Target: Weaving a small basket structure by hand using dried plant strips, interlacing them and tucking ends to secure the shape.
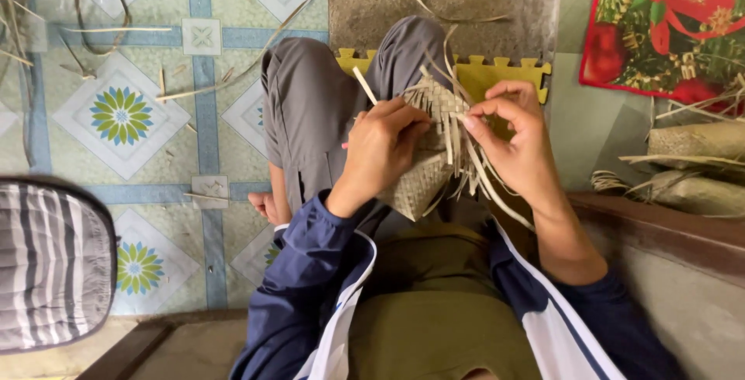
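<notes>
Here, the half-woven leaf pouch (423, 174) sits above the person's lap, just in front of the grey-trousered knees, its finished plaited body pointing down and its loose ends fanning upward. The left hand (384, 151) is curled around the pouch's left flank, fingers pressed together on the weave, with a pale strip (365, 85) sticking up past the knuckles. The right hand (512, 135) pinches one loose strip (466, 120) between thumb and forefinger at the fringe, its other fingers arched above. The likely trouble, as I judge it, is a dry strip splitting if it is bent too sharply, or the open plaits slackening should the left grip ease, since the ends are not yet locked. Counting: one pouch in work, two hands on it, and loose ends too tangled to number. Further out lie one yellow foam mat (497, 73) under the legs, scattered leaf scraps (116, 31) on the patterned tile floor (120, 116), one striped cushion (50, 263) at left, one red festive cloth (660, 15), and at least two finished woven pieces (698, 166) at right.
</notes>
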